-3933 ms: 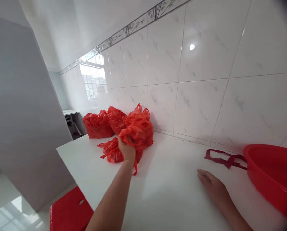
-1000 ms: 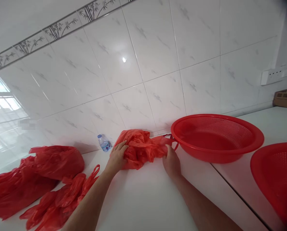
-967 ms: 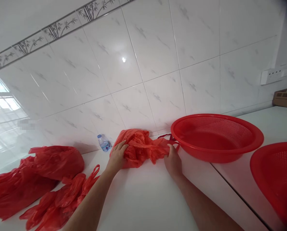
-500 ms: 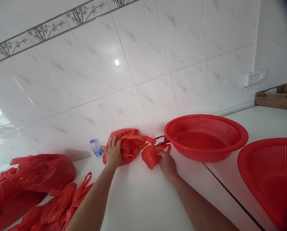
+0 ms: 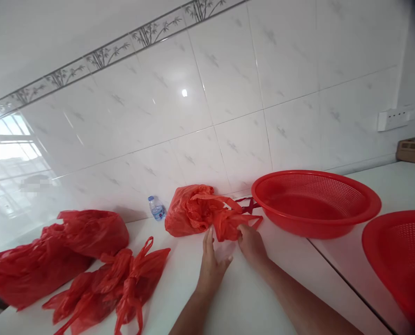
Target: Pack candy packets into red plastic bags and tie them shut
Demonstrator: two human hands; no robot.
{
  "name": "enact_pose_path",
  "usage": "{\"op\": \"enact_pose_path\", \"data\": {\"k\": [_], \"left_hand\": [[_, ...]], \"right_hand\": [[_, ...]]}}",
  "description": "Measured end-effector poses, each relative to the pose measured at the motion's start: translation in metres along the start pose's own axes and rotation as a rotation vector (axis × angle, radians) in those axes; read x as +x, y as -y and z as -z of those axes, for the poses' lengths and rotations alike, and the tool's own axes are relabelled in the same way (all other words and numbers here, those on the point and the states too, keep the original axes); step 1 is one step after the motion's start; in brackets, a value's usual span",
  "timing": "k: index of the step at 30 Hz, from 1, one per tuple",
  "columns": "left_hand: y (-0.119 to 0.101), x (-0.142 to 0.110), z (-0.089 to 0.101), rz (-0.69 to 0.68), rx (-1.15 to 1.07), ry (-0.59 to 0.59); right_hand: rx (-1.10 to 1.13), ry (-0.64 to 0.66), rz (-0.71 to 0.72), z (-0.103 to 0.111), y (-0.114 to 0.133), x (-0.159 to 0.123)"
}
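Note:
Against the tiled wall sits a full red plastic bag (image 5: 183, 210), with a smaller crumpled red plastic bag (image 5: 226, 225) lying against its right side. My right hand (image 5: 253, 244) pinches the smaller bag at its lower right edge, thumb and fingertips closed on the plastic. Just below and left of that bag is my left hand (image 5: 211, 266), fingers stretched upward and thumb spread away. Its fingertips come close to the bags; whether they touch I cannot tell. Dark red straps (image 5: 251, 205) lie behind the smaller bag, by the basket.
A red perforated basket (image 5: 315, 219) stands right of the bags, with another red basket (image 5: 398, 260) at the right edge. A water bottle (image 5: 156, 209) stands by the wall. Several red bags (image 5: 95, 235) lie at left. A cardboard box (image 5: 414, 150) is far right.
My left hand has moved off the full bag, right and down beside the smaller bag. My right hand still pinches the smaller bag. The view has shifted left.

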State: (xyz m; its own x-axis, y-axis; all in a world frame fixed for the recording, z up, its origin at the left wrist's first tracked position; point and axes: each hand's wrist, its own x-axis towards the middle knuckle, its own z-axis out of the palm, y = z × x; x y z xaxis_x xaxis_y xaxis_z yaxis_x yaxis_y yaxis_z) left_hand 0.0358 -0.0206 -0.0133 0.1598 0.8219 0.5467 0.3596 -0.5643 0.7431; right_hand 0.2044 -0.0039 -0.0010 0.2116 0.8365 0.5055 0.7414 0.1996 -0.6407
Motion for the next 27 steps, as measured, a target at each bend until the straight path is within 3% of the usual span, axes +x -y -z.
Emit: {"op": "enact_pose_path", "data": {"k": [2, 5, 10, 15, 18, 21, 27], "left_hand": [[-0.004, -0.003, -0.006, 0.117, -0.226, 0.010], [-0.007, -0.002, 0.003, 0.218, -0.473, 0.010], [0.003, 0.000, 0.024, 0.429, -0.771, -0.075], [0.020, 0.007, 0.038, 0.492, -0.875, -0.288], [0.023, 0.011, 0.046, 0.504, -0.882, -0.363], [0.017, 0.011, 0.046, 0.505, -0.867, -0.357], [0.006, 0.006, 0.035, 0.500, -0.778, -0.312]], "right_hand": [[0.009, 0.037, 0.145, -0.001, 0.016, -0.020], [0.104, 0.141, 0.314, -0.001, 0.038, -0.054], [0.123, 0.427, 0.279, 0.011, 0.051, -0.080], [0.046, 0.351, 0.110, 0.016, 0.039, -0.066], [-0.205, 0.263, -0.007, 0.017, 0.024, -0.051], [-0.397, 0.159, -0.038, 0.022, 0.010, -0.039], [-0.467, 0.050, -0.029, 0.032, 0.002, -0.032]]}}
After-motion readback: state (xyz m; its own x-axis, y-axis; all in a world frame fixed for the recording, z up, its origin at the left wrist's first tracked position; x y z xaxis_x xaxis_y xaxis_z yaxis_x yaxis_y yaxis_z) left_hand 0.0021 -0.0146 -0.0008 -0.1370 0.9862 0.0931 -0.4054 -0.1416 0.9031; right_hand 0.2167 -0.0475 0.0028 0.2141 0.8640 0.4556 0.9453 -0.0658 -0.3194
